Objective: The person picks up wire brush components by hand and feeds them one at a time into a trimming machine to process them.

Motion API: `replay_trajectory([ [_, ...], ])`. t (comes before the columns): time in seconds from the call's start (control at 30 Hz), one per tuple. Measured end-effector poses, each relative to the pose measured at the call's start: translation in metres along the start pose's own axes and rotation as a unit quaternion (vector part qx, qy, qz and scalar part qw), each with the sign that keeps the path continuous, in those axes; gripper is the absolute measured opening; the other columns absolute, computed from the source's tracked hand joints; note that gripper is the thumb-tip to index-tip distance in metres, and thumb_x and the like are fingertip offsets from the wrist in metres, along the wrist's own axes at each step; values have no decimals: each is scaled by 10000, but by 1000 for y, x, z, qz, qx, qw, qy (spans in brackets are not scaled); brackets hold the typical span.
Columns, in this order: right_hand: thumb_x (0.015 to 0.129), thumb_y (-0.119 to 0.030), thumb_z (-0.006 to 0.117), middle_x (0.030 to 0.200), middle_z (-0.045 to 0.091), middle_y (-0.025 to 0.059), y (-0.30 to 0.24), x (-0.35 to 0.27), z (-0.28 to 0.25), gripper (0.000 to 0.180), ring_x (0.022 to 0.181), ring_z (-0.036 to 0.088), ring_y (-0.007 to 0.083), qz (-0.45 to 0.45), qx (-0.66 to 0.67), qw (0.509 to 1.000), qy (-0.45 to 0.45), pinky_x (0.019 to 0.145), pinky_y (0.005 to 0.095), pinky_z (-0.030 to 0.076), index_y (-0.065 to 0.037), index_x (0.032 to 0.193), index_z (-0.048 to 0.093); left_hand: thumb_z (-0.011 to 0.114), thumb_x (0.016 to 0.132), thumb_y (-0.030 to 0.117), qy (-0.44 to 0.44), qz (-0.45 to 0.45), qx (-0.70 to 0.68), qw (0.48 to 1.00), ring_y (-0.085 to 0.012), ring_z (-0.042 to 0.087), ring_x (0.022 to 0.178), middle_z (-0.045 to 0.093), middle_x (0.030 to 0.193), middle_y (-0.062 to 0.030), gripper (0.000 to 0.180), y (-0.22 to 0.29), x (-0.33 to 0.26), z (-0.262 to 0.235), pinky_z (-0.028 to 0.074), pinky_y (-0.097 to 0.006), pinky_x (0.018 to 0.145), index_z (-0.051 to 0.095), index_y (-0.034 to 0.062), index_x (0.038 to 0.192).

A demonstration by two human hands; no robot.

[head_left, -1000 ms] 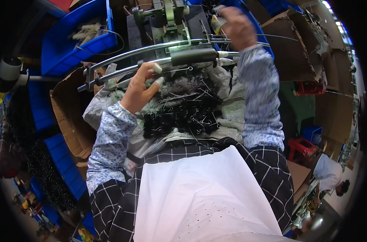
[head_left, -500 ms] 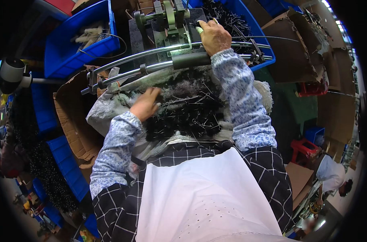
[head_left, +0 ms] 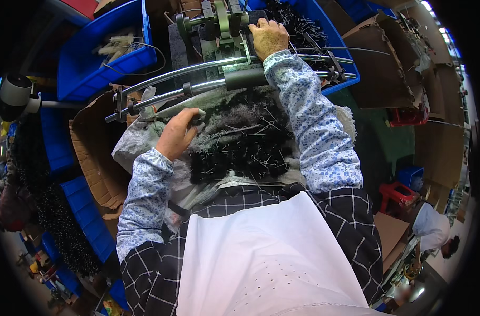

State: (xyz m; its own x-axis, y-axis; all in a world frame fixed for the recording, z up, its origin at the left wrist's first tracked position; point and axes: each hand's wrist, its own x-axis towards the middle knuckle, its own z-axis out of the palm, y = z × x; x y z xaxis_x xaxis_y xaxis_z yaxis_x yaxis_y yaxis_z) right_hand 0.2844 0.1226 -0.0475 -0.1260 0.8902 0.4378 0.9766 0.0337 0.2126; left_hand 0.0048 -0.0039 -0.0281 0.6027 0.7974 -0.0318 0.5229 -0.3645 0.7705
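My right hand (head_left: 270,39) is at the metal machine (head_left: 224,39), its fingers curled over a dark cylindrical part (head_left: 257,16) on the machine's right side. Anything under those fingers is hidden. Left of the pile on my lap, my left hand (head_left: 177,136) hovers with thumb and fingers apart, holding nothing I can see. A pale cover wraps one of its fingertips. The pile is of small black bristle brushes (head_left: 240,163) with thin wire stems, some ending in loops, spread on a whitish cloth (head_left: 132,145).
Curved metal rails (head_left: 161,80) with a dark sleeve (head_left: 246,78) cross before the machine. Behind right, a blue bin (head_left: 350,63) holds more brushes; a blue crate (head_left: 87,79) with pale pieces stands left. Cardboard boxes (head_left: 100,158) flank me. Another person (head_left: 432,226) is far right.
My right hand has shifted left and up onto the machine's dark cylindrical part; the small dark bristly piece by its fingers no longer shows. My left hand has drawn back left from the pile.
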Motion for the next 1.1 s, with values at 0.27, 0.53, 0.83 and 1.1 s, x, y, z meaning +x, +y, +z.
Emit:
replay_trajectory([
  [0.27,802,-193,511,853,585,21,-3,1,0,203,815,577,194,17,39,998,-35,808,371,444,-206,934,664,592,782,42,21,9,-33,999,-242,576,886,568,961,-135,300,6,1,-1,459,-311,762,492,10,1063],
  [0.53,814,-203,505,863,588,21,-4,2,-5,202,814,583,199,23,33,997,-59,832,381,439,-210,938,664,599,787,61,12,4,-42,999,-225,573,852,575,958,-126,294,14,3,-8,456,-302,736,496,17,1060],
  [0.83,839,-269,508,1124,480,61,-1,11,6,336,1051,451,219,30,60,977,-202,913,376,350,-196,1166,541,562,823,62,0,-36,-65,997,-197,561,848,570,921,-104,305,19,6,-5,437,-283,726,434,35,1099],
  [1.1,797,-277,532,1043,555,82,8,-9,-10,342,1040,464,221,92,74,986,-121,844,405,353,-76,1071,563,500,856,38,48,15,-73,996,-215,451,1004,439,1072,-112,256,12,5,-18,354,-300,876,403,10,1091],
])
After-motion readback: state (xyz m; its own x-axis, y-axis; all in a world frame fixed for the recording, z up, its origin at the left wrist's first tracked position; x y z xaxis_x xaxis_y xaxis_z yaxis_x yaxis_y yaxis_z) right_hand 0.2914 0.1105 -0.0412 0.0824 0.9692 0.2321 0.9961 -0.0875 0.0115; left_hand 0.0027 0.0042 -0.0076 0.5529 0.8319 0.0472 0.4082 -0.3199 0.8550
